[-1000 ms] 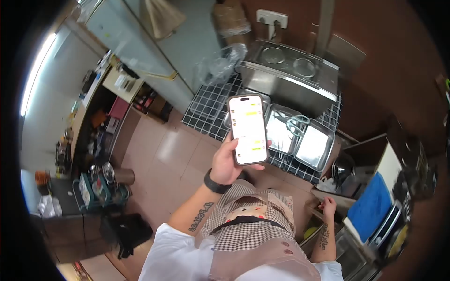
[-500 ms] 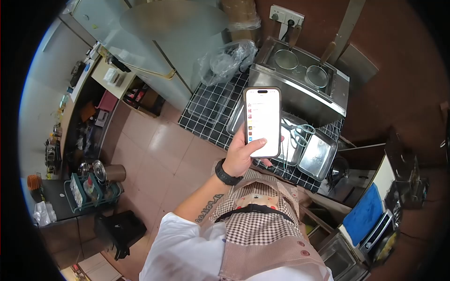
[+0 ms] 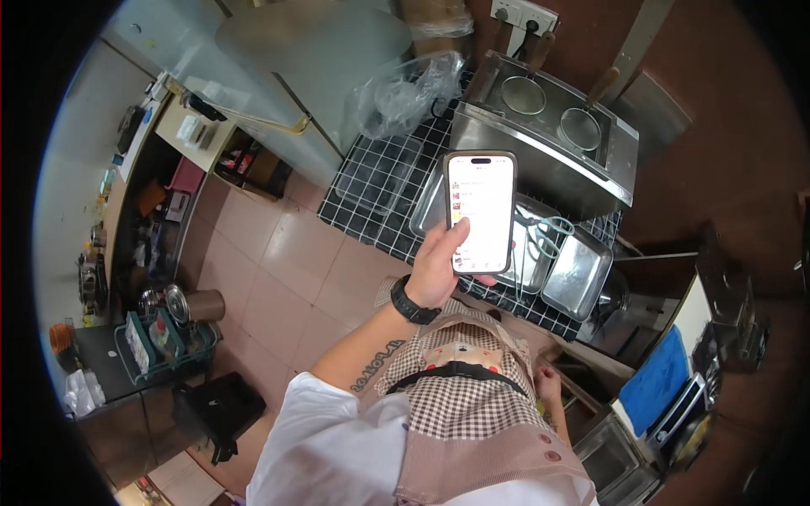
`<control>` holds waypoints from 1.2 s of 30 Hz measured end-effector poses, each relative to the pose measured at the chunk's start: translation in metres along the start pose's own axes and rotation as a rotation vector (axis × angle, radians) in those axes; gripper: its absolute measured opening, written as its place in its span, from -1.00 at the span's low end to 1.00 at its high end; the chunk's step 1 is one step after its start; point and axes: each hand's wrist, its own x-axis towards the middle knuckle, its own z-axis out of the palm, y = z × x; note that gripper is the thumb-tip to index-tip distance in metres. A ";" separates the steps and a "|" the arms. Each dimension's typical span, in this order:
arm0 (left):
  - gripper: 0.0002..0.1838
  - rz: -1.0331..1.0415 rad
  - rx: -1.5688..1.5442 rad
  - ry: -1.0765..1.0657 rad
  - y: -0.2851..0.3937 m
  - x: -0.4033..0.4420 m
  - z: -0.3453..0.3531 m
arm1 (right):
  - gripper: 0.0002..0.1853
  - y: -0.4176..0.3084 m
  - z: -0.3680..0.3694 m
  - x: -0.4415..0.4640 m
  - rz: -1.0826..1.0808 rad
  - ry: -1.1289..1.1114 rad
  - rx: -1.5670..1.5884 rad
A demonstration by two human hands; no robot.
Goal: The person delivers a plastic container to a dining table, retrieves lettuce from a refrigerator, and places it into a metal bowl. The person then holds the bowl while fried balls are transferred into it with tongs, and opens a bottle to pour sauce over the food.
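Note:
My left hand (image 3: 434, 271) holds a smartphone (image 3: 491, 192) upright, its bright screen facing me. A list with small coloured pictures shows on it; the text is too small to read. My left thumb lies on the lower left of the screen. Low beside the checked apron (image 3: 472, 417), my right hand (image 3: 548, 383) is loosely curled, and I make out nothing in it. Beyond the phone, scissors with light blue handles (image 3: 553, 229) lie over the metal trays (image 3: 579, 274), partly hidden by the phone.
A metal boiler (image 3: 540, 152) with two strainers (image 3: 523, 94) stands at the back of the black grid-patterned surface (image 3: 337, 198). A clear plastic bag (image 3: 405, 97) lies to its left. A fridge (image 3: 261, 93) is further left. A blue cloth (image 3: 654, 384) hangs at right.
My left thumb has moved up the screen and the list has shifted. My right hand has come into view beside the apron. The view has shifted slightly.

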 end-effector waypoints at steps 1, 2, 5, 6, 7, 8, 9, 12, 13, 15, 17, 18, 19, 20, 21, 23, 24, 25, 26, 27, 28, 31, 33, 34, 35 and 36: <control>-0.43 -0.009 0.036 -0.004 -0.002 0.000 -0.001 | -0.80 0.007 -0.003 0.003 -0.019 -0.014 -0.037; -0.41 0.002 0.039 0.011 -0.004 -0.001 0.001 | -0.80 0.015 -0.007 0.006 -0.018 -0.012 -0.065; -0.37 0.025 0.038 0.064 -0.013 -0.003 0.010 | -0.78 0.028 -0.026 0.010 0.019 -0.007 -0.213; -0.37 0.025 0.031 0.083 -0.017 -0.003 0.013 | -0.77 0.032 -0.035 0.009 0.020 -0.011 -0.287; -0.36 0.028 0.025 0.101 -0.021 -0.004 0.014 | -0.76 0.034 -0.044 0.011 0.016 -0.015 -0.360; -0.36 0.025 0.040 0.114 -0.024 -0.004 0.016 | -0.75 0.033 -0.051 0.017 0.007 -0.018 -0.433; -0.35 0.021 0.055 0.124 -0.028 -0.004 0.017 | -0.75 0.023 -0.052 0.012 0.029 -0.003 -0.262; -0.33 0.056 0.038 0.111 -0.035 -0.006 0.028 | -0.77 0.019 -0.075 0.031 0.111 -0.070 -0.133; -0.33 0.075 0.023 0.097 -0.037 -0.007 0.032 | -0.80 0.021 -0.078 0.042 0.093 -0.053 -0.115; -0.33 0.091 0.026 0.082 -0.039 -0.010 0.041 | -0.81 0.022 -0.087 0.061 0.068 -0.066 -0.044; -0.32 0.095 0.029 0.054 -0.040 -0.011 0.050 | -0.82 0.030 -0.095 0.089 0.053 -0.117 0.110; -0.32 0.090 0.033 0.035 -0.040 -0.011 0.054 | -0.84 0.028 -0.098 0.094 0.033 -0.136 0.085; -0.32 0.083 0.037 0.016 -0.039 -0.012 0.058 | -0.86 0.026 -0.098 0.103 0.015 -0.155 0.061; -0.32 0.083 -0.003 0.003 -0.037 -0.013 0.064 | -0.88 0.020 -0.096 0.109 0.000 -0.172 0.039; -0.33 0.082 -0.044 -0.012 -0.034 -0.014 0.072 | -0.89 -0.009 -0.091 0.089 0.018 -0.160 0.037; -0.30 0.096 -0.075 -0.044 -0.024 -0.015 0.090 | -0.85 -0.011 -0.093 0.102 0.003 -0.178 0.045; -0.28 0.097 -0.064 -0.071 -0.020 -0.015 0.101 | -0.83 -0.007 -0.095 0.104 0.001 -0.178 0.063; -0.24 0.107 -0.055 -0.096 -0.015 -0.015 0.109 | -0.83 -0.005 -0.097 0.106 0.008 -0.150 0.014; -0.23 0.103 -0.036 -0.128 -0.011 -0.015 0.114 | -0.83 -0.001 -0.098 0.107 -0.008 -0.142 0.015; -0.21 0.097 -0.018 -0.167 -0.007 -0.014 0.119 | -0.83 0.005 -0.099 0.109 -0.024 -0.129 0.020; -0.18 0.086 -0.001 -0.211 -0.004 -0.012 0.124 | -0.83 0.014 -0.099 0.111 -0.038 -0.110 0.030; -0.15 0.023 0.009 -0.224 0.001 -0.006 0.141 | -0.84 0.020 -0.097 0.083 -0.037 -0.026 0.045; -0.14 -0.022 -0.018 -0.295 0.008 -0.002 0.156 | -0.85 0.022 -0.094 0.056 0.004 0.034 0.062; -0.15 -0.021 -0.037 -0.339 0.011 0.001 0.164 | -0.85 0.027 -0.092 0.042 -0.013 0.062 0.042; -0.14 -0.079 -0.129 -0.442 0.015 0.005 0.170 | -0.86 0.029 -0.089 0.025 -0.028 0.094 0.025; -0.13 -0.141 -0.227 -0.541 0.018 0.010 0.175 | -0.86 0.031 -0.087 0.012 -0.039 0.129 0.005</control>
